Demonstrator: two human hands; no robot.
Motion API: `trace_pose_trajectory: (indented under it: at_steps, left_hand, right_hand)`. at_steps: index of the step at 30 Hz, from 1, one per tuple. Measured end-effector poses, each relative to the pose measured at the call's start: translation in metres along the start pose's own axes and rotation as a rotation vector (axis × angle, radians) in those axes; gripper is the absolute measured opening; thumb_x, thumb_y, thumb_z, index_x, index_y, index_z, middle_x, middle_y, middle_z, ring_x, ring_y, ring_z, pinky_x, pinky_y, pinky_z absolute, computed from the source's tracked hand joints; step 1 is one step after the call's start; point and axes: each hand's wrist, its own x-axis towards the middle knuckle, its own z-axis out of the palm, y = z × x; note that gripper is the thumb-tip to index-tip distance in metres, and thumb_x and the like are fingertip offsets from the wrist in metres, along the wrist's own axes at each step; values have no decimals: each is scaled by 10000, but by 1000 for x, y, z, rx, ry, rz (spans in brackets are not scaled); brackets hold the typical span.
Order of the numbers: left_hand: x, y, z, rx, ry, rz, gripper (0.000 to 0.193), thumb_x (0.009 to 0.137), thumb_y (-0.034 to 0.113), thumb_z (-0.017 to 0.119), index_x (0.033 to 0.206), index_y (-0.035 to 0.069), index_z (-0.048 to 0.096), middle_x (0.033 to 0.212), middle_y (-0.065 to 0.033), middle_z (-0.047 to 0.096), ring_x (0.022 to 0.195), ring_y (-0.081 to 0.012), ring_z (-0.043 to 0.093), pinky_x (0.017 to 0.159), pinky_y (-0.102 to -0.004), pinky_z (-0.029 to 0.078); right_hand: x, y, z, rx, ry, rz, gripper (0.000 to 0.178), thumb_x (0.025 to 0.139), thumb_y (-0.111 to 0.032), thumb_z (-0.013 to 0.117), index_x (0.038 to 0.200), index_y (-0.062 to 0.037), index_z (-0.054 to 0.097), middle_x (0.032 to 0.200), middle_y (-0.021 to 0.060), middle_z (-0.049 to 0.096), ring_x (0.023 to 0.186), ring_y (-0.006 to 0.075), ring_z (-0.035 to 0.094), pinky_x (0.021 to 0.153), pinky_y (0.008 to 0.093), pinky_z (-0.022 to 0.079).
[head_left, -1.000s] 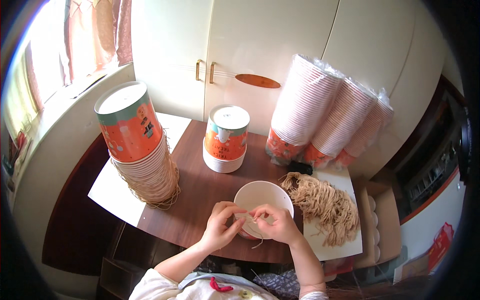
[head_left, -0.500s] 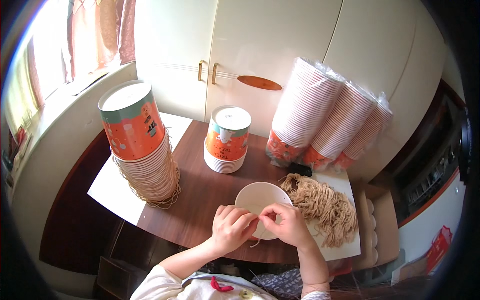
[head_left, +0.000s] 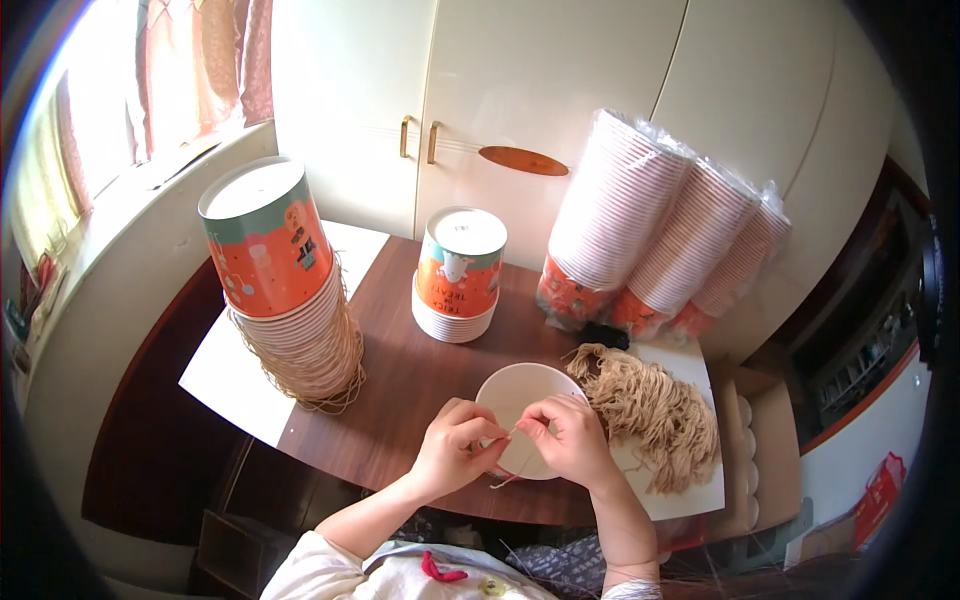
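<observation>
A white-lined paper bucket [head_left: 522, 384] stands mouth up at the table's near edge. Over its opening, my left hand [head_left: 452, 447] pinches a thin beige cord [head_left: 511, 432] between thumb and fingertips. Close beside it, my right hand [head_left: 570, 437] grips the same cord in a pinch. A loose cord end hangs by the bucket's near rim. To the right lies a tangled heap of beige cords [head_left: 650, 415]. Whether the cord passes through the bucket's wall is hard to see.
At the left rises a tall stack of upturned orange and green buckets [head_left: 270, 270] with cords hanging round it. A shorter upturned stack [head_left: 460, 270] stands behind my bucket. Several plastic-wrapped stacks [head_left: 620, 215] lean at the back right. An open cardboard box [head_left: 775, 450] sits beyond the table's right edge.
My fingertips have drawn slightly apart, and a short stretch of cord now shows between them. The view has shifted a little; the stacks stay put.
</observation>
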Motion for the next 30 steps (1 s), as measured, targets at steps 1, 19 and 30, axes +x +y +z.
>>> trace_pose_trajectory:
  at_steps: [1, 19, 30]
  left_hand:
    - [0, -3, -1, -96, -37, -48, 127, 658, 52, 701, 736, 74, 603, 810, -46, 564, 783, -226, 540, 657, -324, 446]
    - [-25, -46, 0, -420, -269, -191, 94, 726, 112, 683, 725, 84, 594, 1023, -107, 465, 1038, -252, 401, 910, -370, 309]
    - [-28, -50, 0, -140, -367, -130, 230, 710, 90, 630, 933, 132, 591, 1082, -110, 496, 1041, -301, 441, 833, -410, 377]
  right_hand:
    - [1, -1, 2, -17, 13, -8, 117, 743, -146, 657, 710, -64, 579, 656, 47, 592, 621, 227, 565, 606, 344, 371]
    - [28, -4, -23, -19, 291, -21, 155, 799, -150, 623, 728, -38, 543, 669, 81, 556, 643, 252, 524, 621, 342, 396]
    - [24, -12, -43, 1, 263, 18, 149, 798, -155, 636, 758, -30, 564, 702, 89, 579, 680, 265, 553, 631, 348, 428]
